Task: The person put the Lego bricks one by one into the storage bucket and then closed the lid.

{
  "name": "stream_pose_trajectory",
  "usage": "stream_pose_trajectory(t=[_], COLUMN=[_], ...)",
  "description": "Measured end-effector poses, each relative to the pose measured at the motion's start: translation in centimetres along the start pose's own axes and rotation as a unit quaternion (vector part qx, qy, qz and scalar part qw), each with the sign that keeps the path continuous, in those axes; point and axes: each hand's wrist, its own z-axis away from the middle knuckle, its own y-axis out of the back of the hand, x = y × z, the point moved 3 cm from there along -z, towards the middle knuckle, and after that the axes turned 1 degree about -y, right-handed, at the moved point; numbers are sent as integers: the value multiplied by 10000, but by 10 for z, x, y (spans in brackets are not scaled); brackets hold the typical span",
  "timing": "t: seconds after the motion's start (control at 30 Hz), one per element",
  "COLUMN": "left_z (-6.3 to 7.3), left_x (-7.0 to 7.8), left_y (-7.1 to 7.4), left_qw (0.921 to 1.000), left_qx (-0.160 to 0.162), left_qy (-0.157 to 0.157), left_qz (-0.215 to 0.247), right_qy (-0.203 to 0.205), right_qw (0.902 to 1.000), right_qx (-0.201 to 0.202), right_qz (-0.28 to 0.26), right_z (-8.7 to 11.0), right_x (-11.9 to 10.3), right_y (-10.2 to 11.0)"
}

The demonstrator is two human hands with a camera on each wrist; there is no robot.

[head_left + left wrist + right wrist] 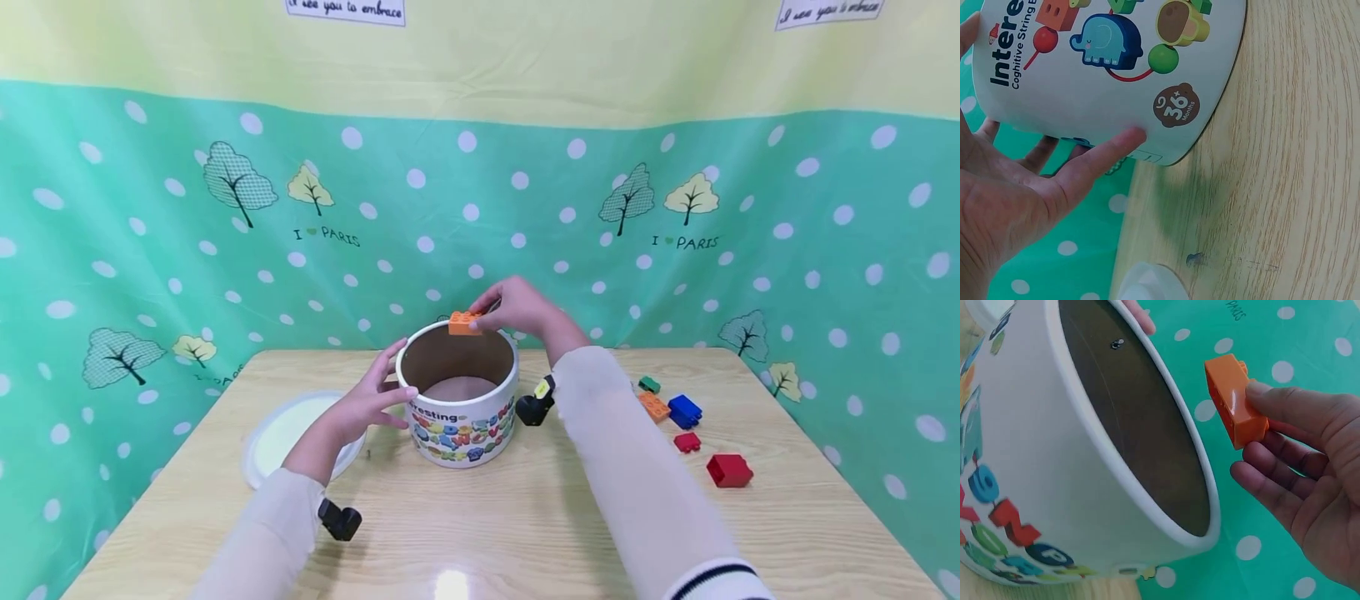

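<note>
An orange toy building block [462,323] is pinched between the thumb and fingers of my right hand [517,308], above the far part of a round white bucket's opening. In the right wrist view the orange block [1233,400] is tilted, apart from the bucket's rim [1094,434]. The white bucket [461,429] stands upright on the table with colourful printed pictures and letters on its side. My left hand [367,404] rests against the bucket's left side, fingers spread and mostly straight. In the left wrist view the left hand [1035,194] has its thumb along the printed wall.
A white round lid [273,437] lies left of the bucket. On the right side of the table are a green block [649,384], another orange block [654,407], a blue block [685,411], a small red block [687,442] and a larger red block [729,471]. A polka-dot curtain [465,225] hangs behind.
</note>
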Motion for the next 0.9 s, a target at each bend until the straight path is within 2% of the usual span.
stream_pose_trajectory(t=[0.13, 0.3, 0.53, 0.9], left_z=[1, 0, -2, 0], left_x=[1, 3, 4, -1], left_y=[0, -2, 1, 1], left_qw=[10000, 9999, 9999, 10000], left_qx=[-20, -84, -24, -35], left_qy=[-15, -77, -86, -63], left_qz=[19, -7, -54, -16], right_qy=[-55, -86, 129, 313], right_qw=[9999, 9995, 9983, 9955], right_qx=[91, 319, 539, 666], right_qz=[-125, -5, -205, -595], right_z=[-5, -5, -2, 13], right_x=[6, 18, 31, 38], right_y=[-4, -5, -8, -12])
